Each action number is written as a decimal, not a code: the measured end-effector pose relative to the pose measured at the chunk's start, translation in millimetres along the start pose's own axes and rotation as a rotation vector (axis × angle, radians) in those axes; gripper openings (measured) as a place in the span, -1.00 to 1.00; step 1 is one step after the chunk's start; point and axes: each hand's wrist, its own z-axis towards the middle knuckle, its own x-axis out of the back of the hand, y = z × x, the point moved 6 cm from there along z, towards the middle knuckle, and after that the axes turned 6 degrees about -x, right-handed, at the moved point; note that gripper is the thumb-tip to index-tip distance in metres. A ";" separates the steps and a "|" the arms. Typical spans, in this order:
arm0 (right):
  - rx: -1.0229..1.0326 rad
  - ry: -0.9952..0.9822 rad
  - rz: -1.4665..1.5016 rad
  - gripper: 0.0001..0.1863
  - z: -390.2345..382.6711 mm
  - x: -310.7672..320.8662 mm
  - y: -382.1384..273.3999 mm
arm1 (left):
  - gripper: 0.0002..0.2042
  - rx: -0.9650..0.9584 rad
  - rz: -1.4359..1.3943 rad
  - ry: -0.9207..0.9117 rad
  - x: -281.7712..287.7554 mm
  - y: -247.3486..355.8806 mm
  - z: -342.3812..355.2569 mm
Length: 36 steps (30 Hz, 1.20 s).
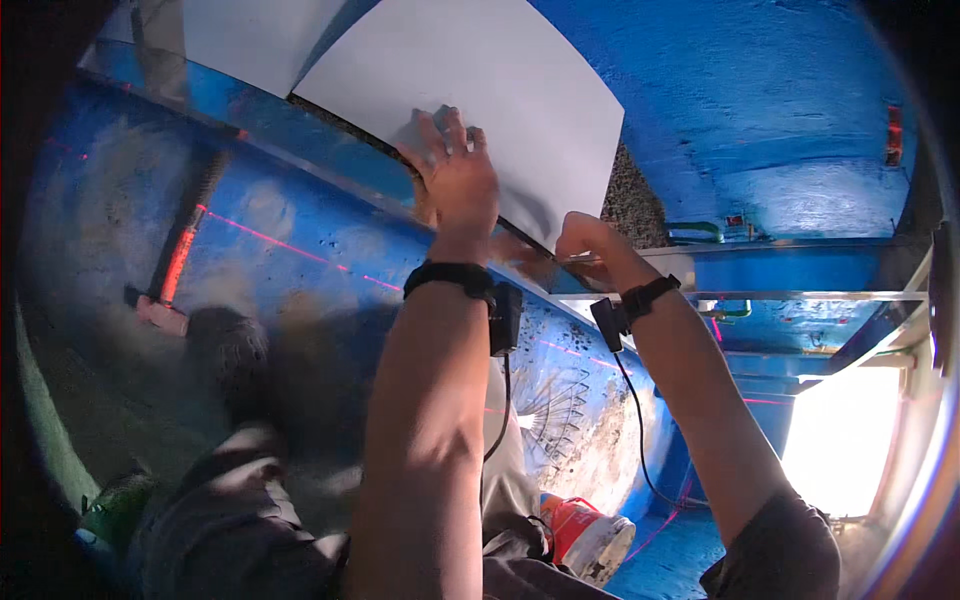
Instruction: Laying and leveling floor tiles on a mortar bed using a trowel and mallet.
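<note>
Left hand [460, 185] spreading wide at white panel [500, 90] edge; right hand [588, 240] curling near corner, hold unclear; blue surface [780, 110] stretching rightward.

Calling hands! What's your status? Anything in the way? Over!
Left hand spread on white panel. Right hand curled at panel's lower right, grip hidden. Hammer off left, not in the way.

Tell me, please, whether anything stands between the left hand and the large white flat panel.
Nothing visible does: the bare left hand lies directly on the white panel, and the right hand is by the panel's near corner.
</note>
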 end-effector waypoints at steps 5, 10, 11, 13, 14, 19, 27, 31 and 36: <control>-0.432 0.562 0.244 -0.72 -19.5 59.3 -7.2 | -0.41 0.018 0.141 -0.071 -10.1 0.6 -0.1; 0.070 0.855 0.439 -0.68 -116.1 188.8 -81.1 | -0.52 0.067 0.991 -0.157 -9.3 3.7 -1.8; 0.169 0.940 0.446 -0.68 -140.6 218.9 -96.3 | -0.53 0.080 1.032 -0.170 -12.2 3.2 -3.3; 0.340 1.052 0.425 -0.70 -188.0 271.5 -120.4 | -0.54 0.046 0.466 -0.112 -21.9 3.7 -3.8; 0.431 1.173 0.370 -0.76 -215.3 293.5 -133.9 | -0.53 -0.002 -0.056 -0.007 -22.4 7.6 -3.0; 0.752 1.427 0.367 -0.79 -311.1 386.1 -197.4 | -0.54 0.028 0.444 -0.007 -8.1 8.4 -3.2; 1.220 1.261 0.894 -0.67 -417.7 450.9 -246.4 | -0.50 0.000 -0.205 -0.228 27.3 8.5 -6.4; 1.399 1.138 0.951 -0.42 -433.7 452.2 -268.9 | -0.46 -0.010 -0.216 -0.230 18.7 6.8 -9.1; 1.648 1.279 0.866 -0.20 -448.8 452.2 -314.5 | -0.40 -0.020 -0.214 -0.226 12.5 7.7 -12.8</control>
